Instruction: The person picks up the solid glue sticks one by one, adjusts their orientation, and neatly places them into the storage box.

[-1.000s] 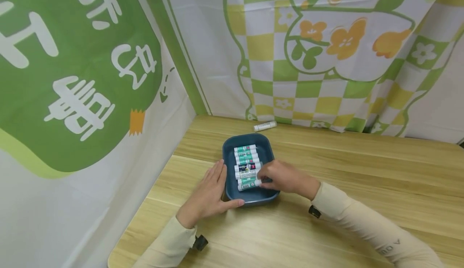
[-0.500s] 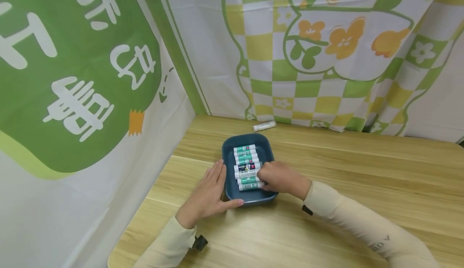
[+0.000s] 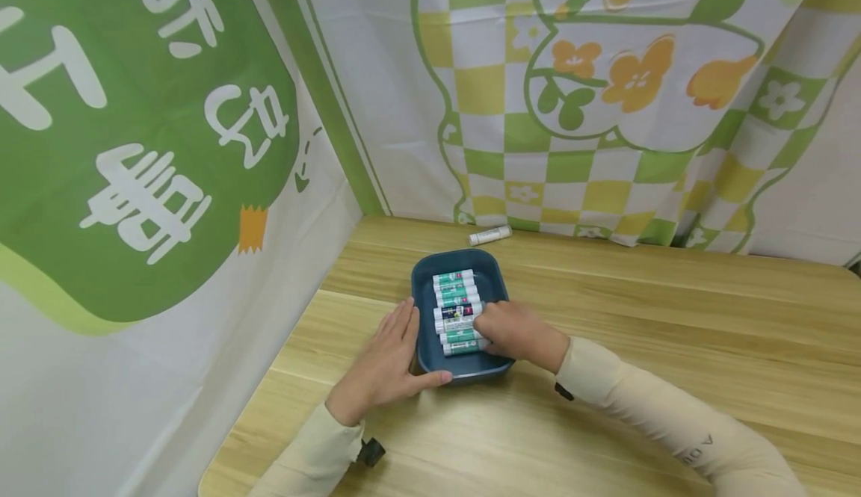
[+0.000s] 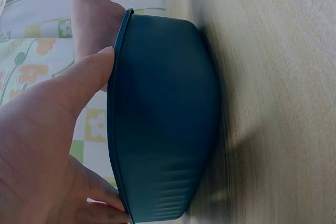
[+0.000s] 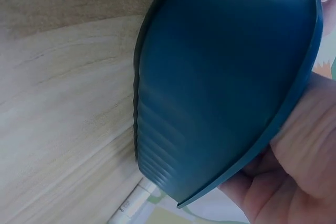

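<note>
A dark blue plastic tray (image 3: 463, 365) stands on the wooden table, holding a row of glue sticks (image 3: 456, 295) laid side by side. Most have green-and-white labels; one has a dark label (image 3: 457, 312). My left hand (image 3: 383, 359) rests against the tray's left side, fingers straight along the rim and thumb on the front edge. Reaching in over the right rim, my right hand (image 3: 518, 330) has its fingers curled at the right end of the lowest glue stick (image 3: 461, 348). Its fingertips are hidden behind the knuckles; in the right wrist view the tray wall (image 5: 220, 77) covers them.
One white glue stick (image 3: 490, 235) lies behind the tray, near the table's back edge. A printed green-and-yellow checked cloth (image 3: 565, 176) hangs along that edge. Another cloth (image 3: 168, 377) with a green print hangs on the left. The wooden table (image 3: 639, 318) extends to the right.
My right hand has moved slightly left and its fingers have curled in more over the stick ends. The lowest glue stick's white end is now covered. My left hand stays put.
</note>
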`<state>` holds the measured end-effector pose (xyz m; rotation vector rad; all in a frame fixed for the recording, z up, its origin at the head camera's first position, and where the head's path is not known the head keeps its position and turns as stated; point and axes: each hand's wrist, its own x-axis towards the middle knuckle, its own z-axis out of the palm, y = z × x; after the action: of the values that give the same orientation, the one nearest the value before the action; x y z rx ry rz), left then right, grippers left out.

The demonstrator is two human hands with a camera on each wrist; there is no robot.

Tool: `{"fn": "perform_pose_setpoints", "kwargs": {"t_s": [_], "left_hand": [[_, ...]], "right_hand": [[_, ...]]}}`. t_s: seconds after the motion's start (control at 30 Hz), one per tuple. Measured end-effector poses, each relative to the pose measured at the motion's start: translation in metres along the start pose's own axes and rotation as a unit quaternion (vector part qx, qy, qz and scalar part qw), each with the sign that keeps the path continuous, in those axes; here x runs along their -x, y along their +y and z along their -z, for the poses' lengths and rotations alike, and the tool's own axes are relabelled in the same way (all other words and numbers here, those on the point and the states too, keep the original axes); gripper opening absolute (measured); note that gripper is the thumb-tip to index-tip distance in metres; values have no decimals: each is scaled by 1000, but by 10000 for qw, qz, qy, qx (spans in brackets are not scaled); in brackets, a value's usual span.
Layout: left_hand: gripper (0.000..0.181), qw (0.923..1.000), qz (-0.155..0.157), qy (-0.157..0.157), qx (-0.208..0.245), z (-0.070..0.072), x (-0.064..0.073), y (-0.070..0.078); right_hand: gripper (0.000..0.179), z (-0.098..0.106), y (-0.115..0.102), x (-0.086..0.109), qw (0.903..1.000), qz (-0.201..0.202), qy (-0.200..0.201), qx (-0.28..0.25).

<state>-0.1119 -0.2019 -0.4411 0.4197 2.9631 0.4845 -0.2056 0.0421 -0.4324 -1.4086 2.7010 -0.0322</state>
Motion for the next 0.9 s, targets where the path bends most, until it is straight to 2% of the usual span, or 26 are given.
{"fn": "perform_pose_setpoints", "kwargs": {"t_s": [0.33,0.47,0.63,0.9], "left_hand": [[125,10000,-29,-26,-61,1,1,-1],[125,10000,-41,-37,-57,2,1,-1],[126,10000,-49,-32,-71,1,1,-1],[126,9999,-68,10,-81,0,1,-2]], "right_hand": [[16,10,4,4,9997,130,215,-15],[20,20,10,5,9988,139,480,-17],[25,36,21,6,9949,156,950,-291],[43,55,47,10,9888,-186,1315,-677]]}}
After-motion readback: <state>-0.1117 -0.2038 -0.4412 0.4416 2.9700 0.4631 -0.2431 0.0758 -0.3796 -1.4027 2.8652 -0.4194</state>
